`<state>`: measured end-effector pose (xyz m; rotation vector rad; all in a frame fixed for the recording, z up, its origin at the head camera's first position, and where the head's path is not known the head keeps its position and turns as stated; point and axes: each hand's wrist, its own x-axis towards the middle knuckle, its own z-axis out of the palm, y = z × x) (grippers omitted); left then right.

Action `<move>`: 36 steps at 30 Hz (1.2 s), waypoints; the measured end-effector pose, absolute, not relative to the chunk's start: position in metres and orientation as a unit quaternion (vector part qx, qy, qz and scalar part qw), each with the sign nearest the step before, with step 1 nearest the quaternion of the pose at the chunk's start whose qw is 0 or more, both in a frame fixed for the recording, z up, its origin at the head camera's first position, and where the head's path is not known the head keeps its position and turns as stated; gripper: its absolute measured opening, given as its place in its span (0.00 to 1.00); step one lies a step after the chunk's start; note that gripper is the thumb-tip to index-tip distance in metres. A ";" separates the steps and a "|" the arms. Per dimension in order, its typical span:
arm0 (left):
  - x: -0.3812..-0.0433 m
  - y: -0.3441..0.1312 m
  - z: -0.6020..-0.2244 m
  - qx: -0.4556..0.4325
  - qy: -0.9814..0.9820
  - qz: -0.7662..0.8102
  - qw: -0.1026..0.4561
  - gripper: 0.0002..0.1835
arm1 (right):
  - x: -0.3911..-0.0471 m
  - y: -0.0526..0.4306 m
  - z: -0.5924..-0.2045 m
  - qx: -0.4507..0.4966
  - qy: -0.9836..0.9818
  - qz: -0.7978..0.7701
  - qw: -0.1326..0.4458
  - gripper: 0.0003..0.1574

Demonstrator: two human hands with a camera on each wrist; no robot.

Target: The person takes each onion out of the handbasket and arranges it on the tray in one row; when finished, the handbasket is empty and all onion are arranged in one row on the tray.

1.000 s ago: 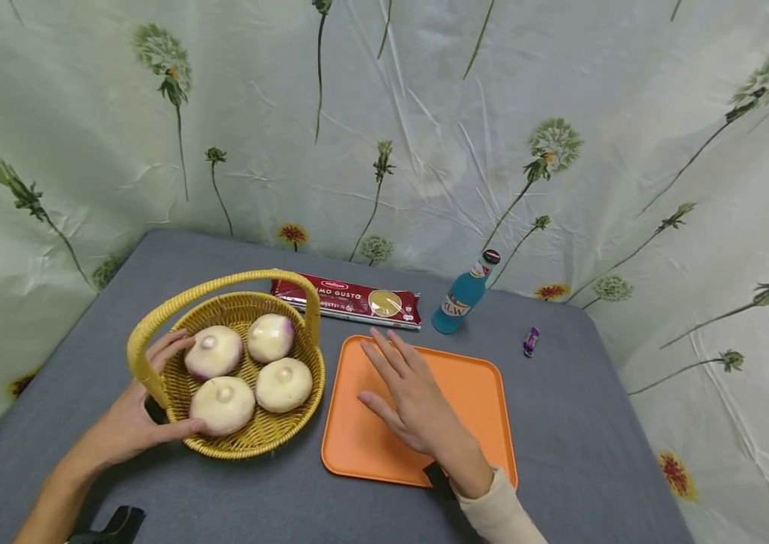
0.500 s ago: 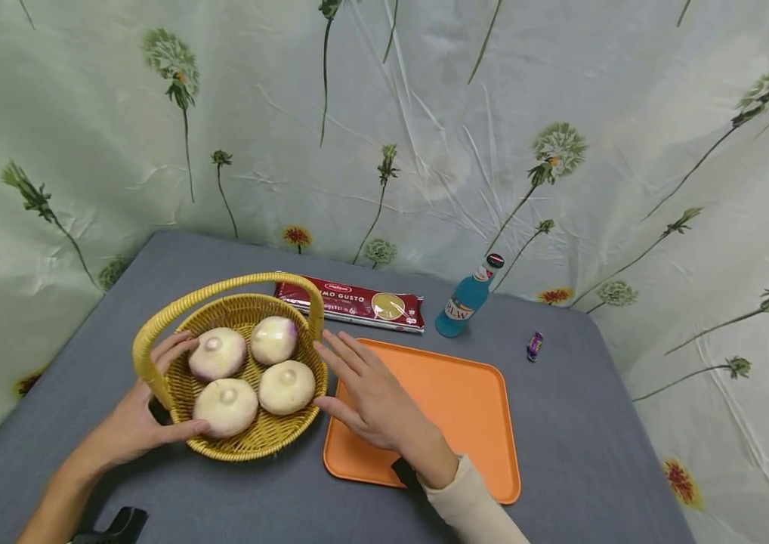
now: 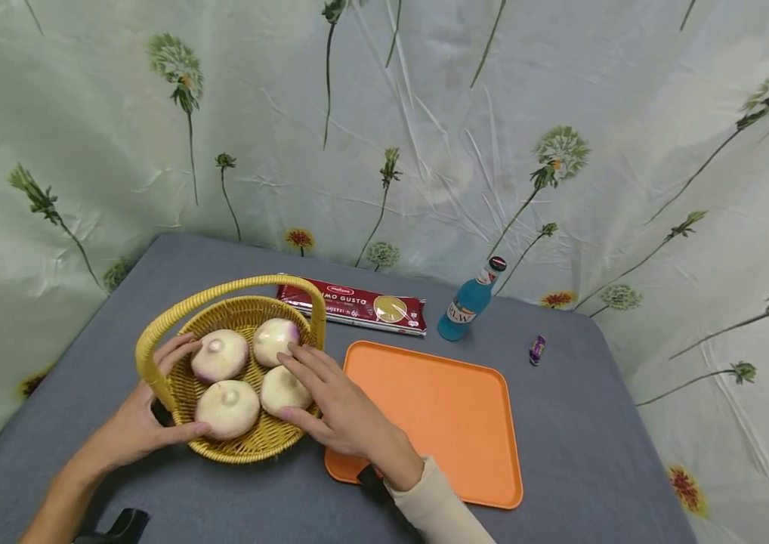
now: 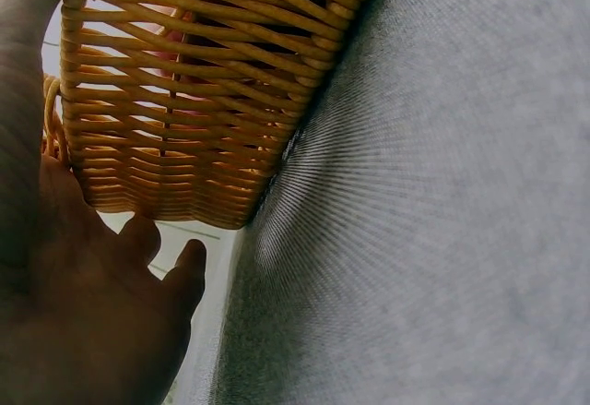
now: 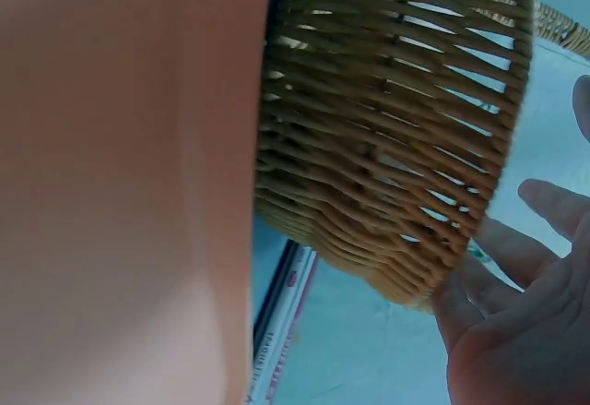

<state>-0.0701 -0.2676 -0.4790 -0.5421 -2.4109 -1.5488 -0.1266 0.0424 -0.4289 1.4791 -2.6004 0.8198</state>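
Note:
A yellow wicker basket (image 3: 269,444) with an arched handle stands on the left of the table, holding several white turnips with purple tinges. My left hand (image 3: 143,419) holds the basket's left rim, thumb and fingers reaching over it. In the left wrist view, that hand (image 4: 101,313) lies against the woven side. Over the right rim reaches my right hand (image 3: 344,412), fingers spread, its fingertips overlapping the near-right turnip (image 3: 282,391) and the edge of the far-right turnip (image 3: 274,340). The right wrist view has this hand (image 5: 525,322) at the basket's rim, fingers loosely extended.
Right of the basket lies an orange tray (image 3: 446,431), partly under the right forearm. Behind are a red spaghetti packet (image 3: 357,307) and a blue bottle (image 3: 467,306). A small purple-wrapped candy (image 3: 537,350) lies farther right. A flowered curtain (image 3: 452,151) hangs behind the table.
My right hand has moved left from above the orange tray to over the basket's right side and its turnips. The left hand stays on the basket's rim.

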 end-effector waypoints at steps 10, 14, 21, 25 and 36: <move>-0.069 -0.270 -0.481 -0.167 -0.828 -0.526 0.098 0.60 | -0.133 0.036 -0.439 0.469 -0.853 0.228 0.037 0.40; -0.071 -0.269 -0.478 -0.174 -0.822 -0.532 0.104 0.60 | -0.134 0.035 -0.440 0.473 -0.853 0.212 0.056 0.39; -0.071 -0.267 -0.479 -0.183 -0.815 -0.539 0.111 0.60 | -0.132 0.034 -0.440 0.467 -0.856 0.219 0.042 0.40; -0.071 -0.269 -0.480 -0.177 -0.818 -0.537 0.103 0.60 | -0.131 0.033 -0.437 0.458 -0.863 0.214 0.021 0.41; -0.071 -0.268 -0.480 -0.168 -0.826 -0.529 0.096 0.59 | -0.129 0.028 -0.433 0.442 -0.874 0.200 0.031 0.40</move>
